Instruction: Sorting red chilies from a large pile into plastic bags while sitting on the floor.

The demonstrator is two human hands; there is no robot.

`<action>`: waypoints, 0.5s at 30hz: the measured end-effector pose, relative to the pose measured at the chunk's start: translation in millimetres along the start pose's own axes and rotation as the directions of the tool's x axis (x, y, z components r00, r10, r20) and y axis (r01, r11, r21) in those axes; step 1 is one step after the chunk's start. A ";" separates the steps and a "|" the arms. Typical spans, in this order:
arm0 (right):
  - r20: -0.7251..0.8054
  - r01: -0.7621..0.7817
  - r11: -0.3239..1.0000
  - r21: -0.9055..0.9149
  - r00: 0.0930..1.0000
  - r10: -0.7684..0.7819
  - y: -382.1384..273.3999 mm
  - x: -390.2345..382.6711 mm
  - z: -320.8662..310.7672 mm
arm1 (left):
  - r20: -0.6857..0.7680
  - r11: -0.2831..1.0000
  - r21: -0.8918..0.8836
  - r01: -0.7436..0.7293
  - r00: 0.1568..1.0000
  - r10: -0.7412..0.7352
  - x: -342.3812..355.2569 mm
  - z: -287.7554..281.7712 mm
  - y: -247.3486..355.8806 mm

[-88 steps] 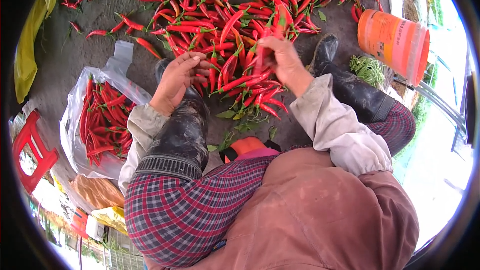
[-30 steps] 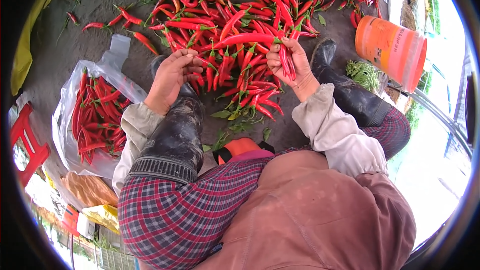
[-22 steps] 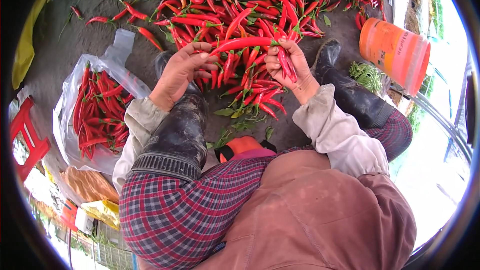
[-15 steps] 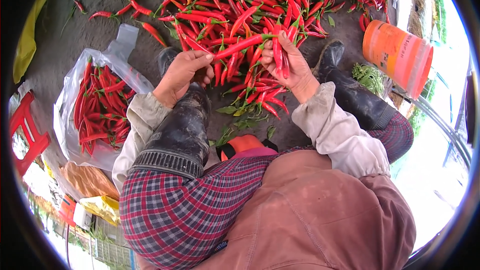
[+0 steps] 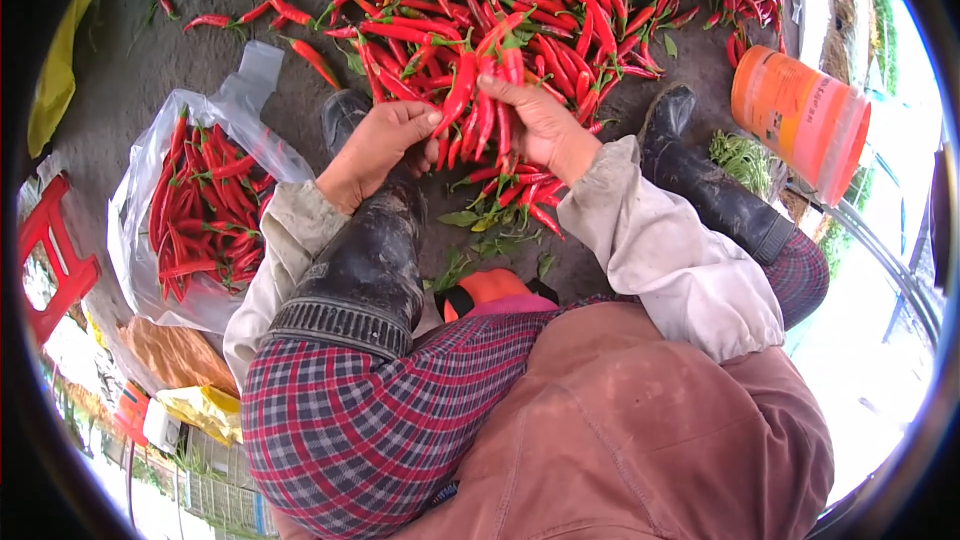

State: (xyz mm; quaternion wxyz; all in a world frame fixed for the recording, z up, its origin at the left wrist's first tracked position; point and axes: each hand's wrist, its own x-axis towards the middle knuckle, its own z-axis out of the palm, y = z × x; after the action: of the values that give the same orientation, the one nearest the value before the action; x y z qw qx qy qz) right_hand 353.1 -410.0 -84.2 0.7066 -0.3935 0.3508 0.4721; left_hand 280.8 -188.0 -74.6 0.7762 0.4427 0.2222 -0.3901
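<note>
My left hand [image 5: 378,148] pinches the lower end of a red chili pepper [image 5: 459,90], which stands tilted with its stem end up. Close beside it on the right, my right hand [image 5: 538,122] is closed round red chili peppers [image 5: 512,68], their green stems pointing away from me. Some of the fingers on both hands are hidden. Beyond and beneath them spreads a big heap of red chili peppers [image 5: 560,20] with green stems and a few leaves, lying on the dark ground.
A clear plastic bag [image 5: 130,240] of red chilies stands left of my black boot [image 5: 365,260]. Another boot [image 5: 690,175] is on the right, near a tipped orange bucket [image 5: 795,110]. A red plastic stool [image 5: 55,260] lies far left. Loose chilies [image 5: 210,21] lie farther off.
My right hand has moved left and slightly down, closer to my left hand. The chili at my left fingers has swung from nearly level between the hands to steeply tilted.
</note>
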 end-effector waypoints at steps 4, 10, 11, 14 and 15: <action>0.238 -0.275 0.961 0.028 0.935 0.261 3.9 -19.7 23.5 | 0.162 0.945 0.270 -0.182 0.977 0.141 -7.1 4.6 4.0; 0.056 0.149 0.965 0.215 0.985 -0.164 -50.7 -80.5 -16.5 | 0.038 0.993 0.082 -0.082 0.996 0.079 -9.2 -1.7 -4.1; -0.037 0.268 0.938 0.219 0.963 -0.266 -80.5 -113.8 -32.8 | 0.008 0.995 0.073 -0.072 0.997 0.072 -9.2 -2.9 -4.9; -0.356 0.717 0.689 0.100 0.673 -0.648 -167.2 -229.3 -92.6 | 0.019 0.996 0.040 -0.081 0.997 0.080 -4.5 5.1 1.6; -0.390 0.825 0.565 0.017 0.526 -0.756 -196.7 -267.3 -127.1 | 0.035 0.996 0.034 -0.084 0.996 0.083 -0.6 6.7 1.3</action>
State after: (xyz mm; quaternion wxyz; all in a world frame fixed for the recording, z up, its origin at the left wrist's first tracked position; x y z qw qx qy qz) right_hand 440.5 -675.4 135.4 0.8071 -0.5117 0.2941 -0.0151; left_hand 281.5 -193.1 -70.1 0.7875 0.4585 0.1836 -0.3686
